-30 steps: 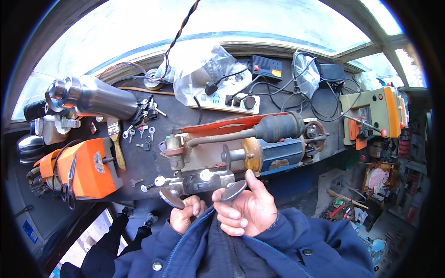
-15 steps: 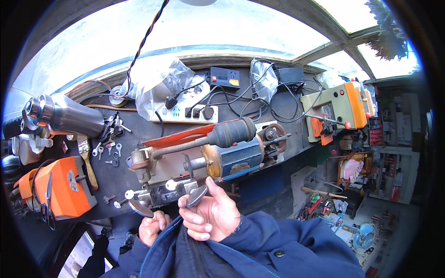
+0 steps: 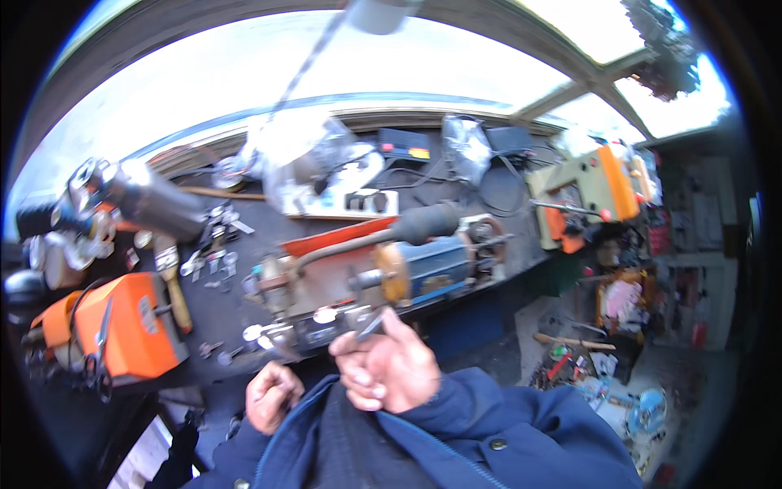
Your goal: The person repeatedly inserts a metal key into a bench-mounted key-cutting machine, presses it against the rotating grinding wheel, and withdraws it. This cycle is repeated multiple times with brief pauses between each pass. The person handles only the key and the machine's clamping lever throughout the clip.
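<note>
Right hand (image 3: 386,363) pinching round knob (image 3: 371,328), left hand (image 3: 273,397) apart, curled in loose fist. Blue motor (image 3: 440,267) beyond right hand; orange machine (image 3: 137,326) left of both.

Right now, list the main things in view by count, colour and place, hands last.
Motorised machine: one, blue and brown, centre
Clamped keys: two, silver, machine's front
Boxy machine: one, orange, left
Scissors: one pair, dark, against it
Flask: one, silver, back left
Brush: one, tan, left
Loose keys: several, mostly silver, beside flask
Power strip: one, white, back
Upright machine: one, beige and orange, right
Left hand: one, bare, lower centre
Right hand: one, bare, at disc knob
</note>
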The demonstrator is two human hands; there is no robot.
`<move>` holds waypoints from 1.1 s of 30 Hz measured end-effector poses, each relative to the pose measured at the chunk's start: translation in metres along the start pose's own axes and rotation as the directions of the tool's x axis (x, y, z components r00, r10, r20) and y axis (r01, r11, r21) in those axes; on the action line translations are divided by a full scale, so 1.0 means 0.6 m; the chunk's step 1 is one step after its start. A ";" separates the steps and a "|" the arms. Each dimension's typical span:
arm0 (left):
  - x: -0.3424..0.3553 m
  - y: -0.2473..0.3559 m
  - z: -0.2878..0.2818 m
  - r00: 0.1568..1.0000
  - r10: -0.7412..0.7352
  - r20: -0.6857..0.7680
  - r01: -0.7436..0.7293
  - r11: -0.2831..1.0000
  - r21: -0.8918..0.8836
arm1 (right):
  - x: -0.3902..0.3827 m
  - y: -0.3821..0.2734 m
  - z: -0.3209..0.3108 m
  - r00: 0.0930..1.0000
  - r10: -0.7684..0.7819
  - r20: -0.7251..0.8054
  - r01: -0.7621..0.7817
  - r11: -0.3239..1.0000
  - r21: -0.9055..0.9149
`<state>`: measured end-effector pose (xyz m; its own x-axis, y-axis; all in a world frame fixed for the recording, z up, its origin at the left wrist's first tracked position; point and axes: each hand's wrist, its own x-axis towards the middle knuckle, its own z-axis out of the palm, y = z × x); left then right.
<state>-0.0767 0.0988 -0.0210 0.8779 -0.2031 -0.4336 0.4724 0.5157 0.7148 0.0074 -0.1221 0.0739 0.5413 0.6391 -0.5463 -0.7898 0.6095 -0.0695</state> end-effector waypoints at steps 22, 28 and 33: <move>0.083 0.077 -0.030 0.845 0.528 0.087 -0.465 0.644 0.607 | 0.153 -0.055 0.158 0.852 0.472 0.225 0.522 -0.796 -0.308; 0.089 0.075 -0.042 0.835 0.540 0.105 -0.498 0.662 0.561 | 0.140 -0.017 0.157 0.992 -0.076 -0.105 -0.124 -0.323 -0.938; 0.096 0.076 -0.049 0.855 0.501 0.133 -0.482 0.675 0.559 | 0.133 0.026 0.141 0.942 -0.283 0.180 -0.038 -0.625 -0.780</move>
<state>-0.0069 0.1353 -0.0292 0.9979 -0.0258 0.0598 -0.0603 -0.0199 0.9980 0.0627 -0.0220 0.1000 0.7851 0.5145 -0.3448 0.2476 -0.7710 -0.5867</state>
